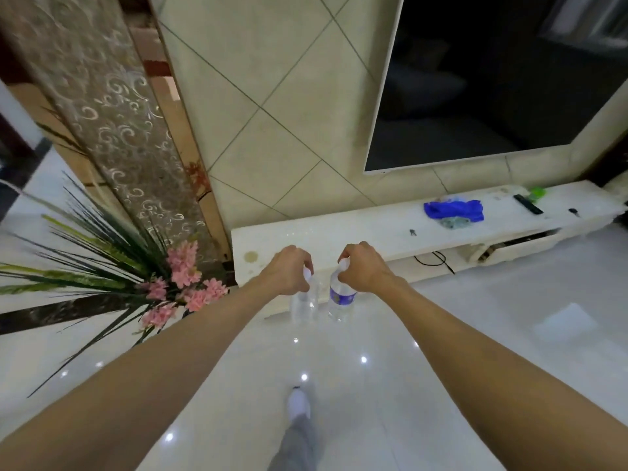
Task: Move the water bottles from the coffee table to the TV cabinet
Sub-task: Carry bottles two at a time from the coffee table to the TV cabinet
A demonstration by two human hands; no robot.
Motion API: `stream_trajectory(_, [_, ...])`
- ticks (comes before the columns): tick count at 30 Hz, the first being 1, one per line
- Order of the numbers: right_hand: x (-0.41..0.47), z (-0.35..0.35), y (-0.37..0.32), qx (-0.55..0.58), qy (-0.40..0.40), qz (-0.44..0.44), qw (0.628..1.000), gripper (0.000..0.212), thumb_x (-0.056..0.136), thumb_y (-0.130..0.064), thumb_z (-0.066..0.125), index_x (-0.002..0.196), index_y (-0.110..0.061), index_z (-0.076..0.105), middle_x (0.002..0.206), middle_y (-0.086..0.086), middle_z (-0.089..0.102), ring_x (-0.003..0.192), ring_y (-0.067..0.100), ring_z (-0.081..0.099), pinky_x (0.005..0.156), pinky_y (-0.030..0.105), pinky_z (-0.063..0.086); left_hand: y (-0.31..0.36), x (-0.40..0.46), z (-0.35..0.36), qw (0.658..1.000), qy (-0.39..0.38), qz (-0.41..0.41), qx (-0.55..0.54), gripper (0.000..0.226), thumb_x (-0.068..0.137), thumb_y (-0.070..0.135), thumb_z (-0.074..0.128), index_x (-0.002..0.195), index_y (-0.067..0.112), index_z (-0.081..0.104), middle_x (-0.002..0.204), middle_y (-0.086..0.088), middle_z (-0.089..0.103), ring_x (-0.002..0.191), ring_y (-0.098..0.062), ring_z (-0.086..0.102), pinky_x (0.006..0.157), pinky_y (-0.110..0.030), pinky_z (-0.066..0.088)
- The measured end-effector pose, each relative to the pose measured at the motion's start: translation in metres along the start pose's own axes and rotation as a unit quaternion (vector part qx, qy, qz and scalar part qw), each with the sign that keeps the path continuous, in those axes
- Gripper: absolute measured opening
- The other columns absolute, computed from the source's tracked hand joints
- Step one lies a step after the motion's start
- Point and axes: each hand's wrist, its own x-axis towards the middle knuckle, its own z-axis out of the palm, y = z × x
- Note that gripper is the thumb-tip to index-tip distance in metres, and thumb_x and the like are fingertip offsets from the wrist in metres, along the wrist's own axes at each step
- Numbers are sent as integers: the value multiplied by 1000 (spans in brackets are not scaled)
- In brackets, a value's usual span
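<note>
My left hand [289, 268] grips the white cap of a clear water bottle without a label [304, 305]. A second water bottle, with a blue label [341, 299], hangs from my right hand [362, 268], which holds it by its cap. Both bottles hang upright, side by side, above the glossy floor just in front of the left end of the long white TV cabinet [339, 229]. The coffee table is out of view.
On the cabinet lie a blue cloth [453, 209], a black remote [527, 203], a green object [537, 192] and small keys [413, 232]. A TV [492, 79] hangs above. A flower arrangement [136, 263] stands left. My white-shoed foot [299, 402] is on the floor.
</note>
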Motion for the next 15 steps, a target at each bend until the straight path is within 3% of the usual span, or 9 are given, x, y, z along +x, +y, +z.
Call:
stream_trajectory(7, [145,-13,3,-11,-19,10,1000,31,86,-17,65,117,-11,61,125,13,50,108,30,58,85,31,46,-25,138,-18,999,-37,-19,6,27,72,9,75,98,14,70,107,-9,62,83,-20,51,67,-29,40])
stream_trajectory(15, [285,-31,8,-19,-31,3,999,33,87,-18,67,118,-10,60,124,13,50,106,31,59,88,32,49,-49,266,-35,996,-28,-79,-19,30,73,11,77,101,15,66,111,-11,55,101,-29,58,71,-29,39])
